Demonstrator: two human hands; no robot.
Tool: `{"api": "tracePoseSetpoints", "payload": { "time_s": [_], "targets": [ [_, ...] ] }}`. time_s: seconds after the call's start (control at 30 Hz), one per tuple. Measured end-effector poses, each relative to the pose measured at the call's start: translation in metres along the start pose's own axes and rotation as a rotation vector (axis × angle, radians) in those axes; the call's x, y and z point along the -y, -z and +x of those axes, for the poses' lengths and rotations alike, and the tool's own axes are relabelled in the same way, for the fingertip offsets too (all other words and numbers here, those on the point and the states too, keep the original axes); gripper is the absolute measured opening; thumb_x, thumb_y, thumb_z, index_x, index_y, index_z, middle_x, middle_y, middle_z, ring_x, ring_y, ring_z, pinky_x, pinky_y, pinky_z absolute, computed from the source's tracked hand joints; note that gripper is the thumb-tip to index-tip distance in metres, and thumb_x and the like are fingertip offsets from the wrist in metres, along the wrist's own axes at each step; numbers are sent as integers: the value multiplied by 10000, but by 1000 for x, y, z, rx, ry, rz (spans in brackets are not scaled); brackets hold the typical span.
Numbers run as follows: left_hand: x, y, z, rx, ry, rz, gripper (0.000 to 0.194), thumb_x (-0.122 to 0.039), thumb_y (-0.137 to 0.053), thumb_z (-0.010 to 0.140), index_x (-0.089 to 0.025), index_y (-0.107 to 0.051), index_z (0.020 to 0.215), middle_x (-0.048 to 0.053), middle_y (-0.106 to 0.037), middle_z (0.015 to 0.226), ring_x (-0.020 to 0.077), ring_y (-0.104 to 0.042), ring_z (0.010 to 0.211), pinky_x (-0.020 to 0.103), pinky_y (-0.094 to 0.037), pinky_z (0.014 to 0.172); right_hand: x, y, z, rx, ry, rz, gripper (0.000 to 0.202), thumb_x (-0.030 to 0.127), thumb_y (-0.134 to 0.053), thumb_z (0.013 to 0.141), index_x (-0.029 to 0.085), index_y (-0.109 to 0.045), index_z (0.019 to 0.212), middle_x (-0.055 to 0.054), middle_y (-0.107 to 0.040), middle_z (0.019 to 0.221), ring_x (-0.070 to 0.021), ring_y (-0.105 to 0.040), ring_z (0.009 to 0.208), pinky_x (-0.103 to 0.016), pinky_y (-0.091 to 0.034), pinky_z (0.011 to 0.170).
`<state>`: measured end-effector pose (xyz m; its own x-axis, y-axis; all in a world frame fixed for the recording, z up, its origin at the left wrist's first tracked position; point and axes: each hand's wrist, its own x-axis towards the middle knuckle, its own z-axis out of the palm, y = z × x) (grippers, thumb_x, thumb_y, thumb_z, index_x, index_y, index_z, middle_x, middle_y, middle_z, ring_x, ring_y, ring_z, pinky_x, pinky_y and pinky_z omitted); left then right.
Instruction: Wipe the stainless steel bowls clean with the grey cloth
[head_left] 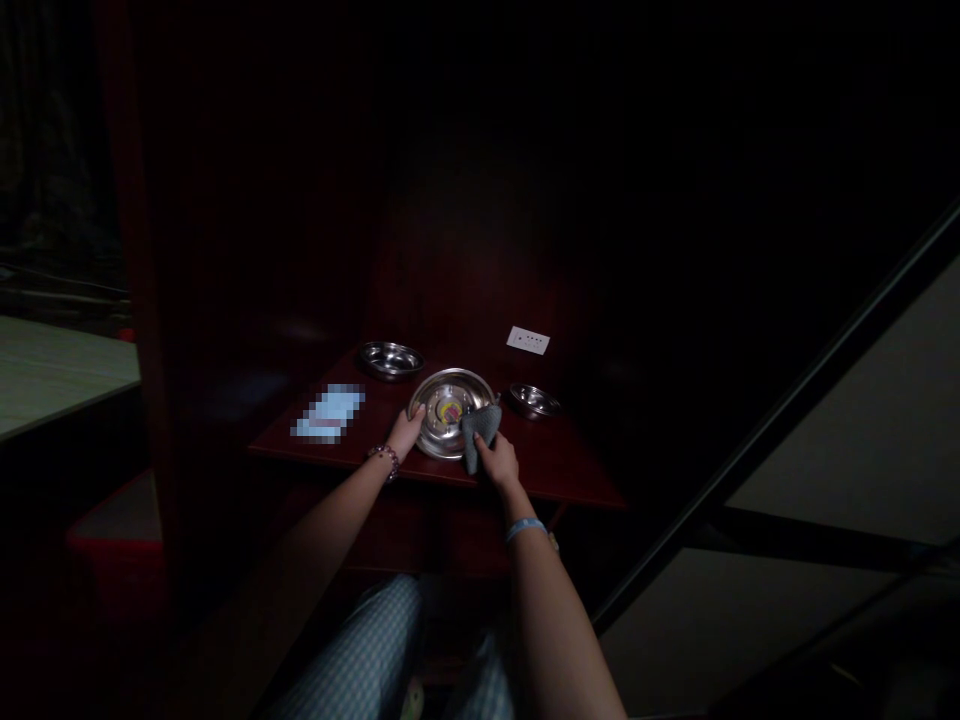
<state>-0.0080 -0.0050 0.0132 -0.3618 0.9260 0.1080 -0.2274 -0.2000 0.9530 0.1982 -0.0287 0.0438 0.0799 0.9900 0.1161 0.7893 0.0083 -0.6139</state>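
Beyond the checked trousers (360,650), drops off at the front edge of the desk (574,465): scant margin there. Clasps the steel basin (444,434) by its left rim with the left grip (406,434), just inside that edge; cannot tell whether resting or lifted. Pinches a grey cloth (481,422) over the lower right rim with the right grip (499,460). Could tip or spin the basin lapward if pressing harder right than bracing left on slick metal. Could also knock the small dish (534,402), just right of the basin, by swinging wide. Offers more room leftward, short of a blurred pale rectangle (328,414). Farther back, risks bumping the shiny bowl (391,361); then ends at a dark panel (450,290) near a white card (528,341).
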Motion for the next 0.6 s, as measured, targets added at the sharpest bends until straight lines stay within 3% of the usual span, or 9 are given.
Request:
{"api": "tracePoseSetpoints", "payload": {
  "time_s": [0.27,0.47,0.6],
  "targets": [
    [-1,-1,-7,128,-20,-89,471,-480,-941,720,-144,-797,1016,196,-849,1250,388,-741,1340,492,-537,1204,5,13,-9,-152,1,-43,466,461,-483,1152,216,-700,1483,-149,-811,1356,-301,-779,1237,-365,-569,1025],
    [-1,1,-4,101,20,-81,440,-513,-896,748,-165,-767,986,194,-846,1245,370,-729,1354,461,-531,1195,10,16,-16,-196,27,-90,451,451,-460,1160,225,-688,1476,-130,-815,1316,-279,-778,1186,-336,-553,982],
    [7,1,2,82,4,-35,425,-550,-864,724,-179,-745,893,179,-857,1111,376,-765,1255,486,-535,1170,13,17,-18,-213,44,-101,434,419,-473,1156,213,-681,1476,-132,-814,1302,-274,-772,1163,-326,-539,959]
  ]
}}
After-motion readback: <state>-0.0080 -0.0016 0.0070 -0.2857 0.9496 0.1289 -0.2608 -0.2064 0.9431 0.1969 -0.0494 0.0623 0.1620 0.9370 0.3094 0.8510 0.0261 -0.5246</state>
